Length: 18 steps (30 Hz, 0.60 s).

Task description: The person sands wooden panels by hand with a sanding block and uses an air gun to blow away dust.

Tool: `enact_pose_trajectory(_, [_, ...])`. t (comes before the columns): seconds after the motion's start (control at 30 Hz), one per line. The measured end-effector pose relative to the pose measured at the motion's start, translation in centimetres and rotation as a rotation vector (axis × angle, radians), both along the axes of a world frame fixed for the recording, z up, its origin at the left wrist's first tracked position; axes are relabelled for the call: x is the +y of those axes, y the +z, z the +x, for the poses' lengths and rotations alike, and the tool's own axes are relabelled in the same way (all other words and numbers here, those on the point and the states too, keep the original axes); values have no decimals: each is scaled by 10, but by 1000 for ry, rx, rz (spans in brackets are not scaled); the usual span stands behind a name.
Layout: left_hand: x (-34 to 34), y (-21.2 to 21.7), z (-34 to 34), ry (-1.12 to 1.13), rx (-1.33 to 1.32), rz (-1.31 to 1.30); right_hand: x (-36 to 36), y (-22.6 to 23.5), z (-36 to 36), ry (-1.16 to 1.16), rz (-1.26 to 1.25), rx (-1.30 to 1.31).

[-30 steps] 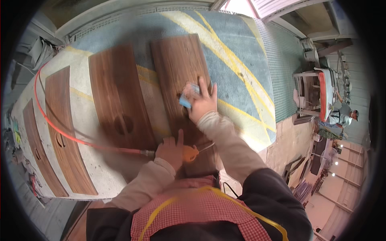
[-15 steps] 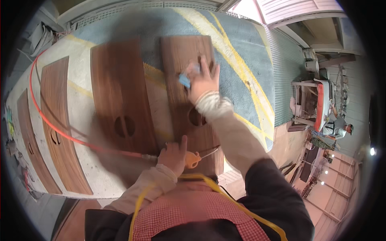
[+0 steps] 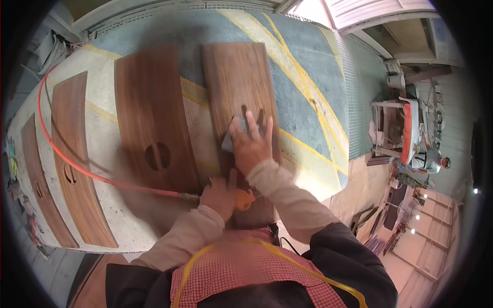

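Note:
A brown wood-grain board (image 3: 236,72) lies lengthwise in front of me. My right hand (image 3: 252,149) lies on it with fingers spread, pressing a folded grey-blue sheet (image 3: 226,142) under the thumb side; whether it is sandpaper or cloth I cannot tell. The board's round cutout is mostly hidden by this hand and arm. At the board's near left edge, my left hand (image 3: 217,197) is wrapped round an orange air blow gun (image 3: 244,199), its thumb pointing up. A red-orange hose (image 3: 138,188) runs from the gun off to the left.
Another brown board (image 3: 149,97) with a round cutout lies to the left, and two narrower boards (image 3: 72,113) (image 3: 38,169) lie beyond it. All rest on a worn blue-grey and cream tabletop (image 3: 308,66) with yellow streaks. A person (image 3: 434,161) stands far right near a red-edged cart (image 3: 408,131).
My right hand has slid toward me along the board, bringing the grey-blue sheet with it. The left hand with the blow gun stays nearly in place.

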State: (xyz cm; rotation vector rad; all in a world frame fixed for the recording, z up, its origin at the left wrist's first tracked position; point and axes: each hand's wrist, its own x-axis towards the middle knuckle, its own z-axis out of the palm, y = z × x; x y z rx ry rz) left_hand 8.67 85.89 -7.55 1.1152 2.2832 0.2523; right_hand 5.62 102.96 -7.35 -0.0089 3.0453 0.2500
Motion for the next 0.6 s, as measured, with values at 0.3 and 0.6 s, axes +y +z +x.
enact_pose_trajectory(0.3, [-1, -3, 4, -31, -10, 77, 69, -4, -210, -230, -10, -179])
enact_pose_trajectory(0.6, [-3, -4, 0, -7, -26, 59, -15, 16, 30, 58, -193, -164])
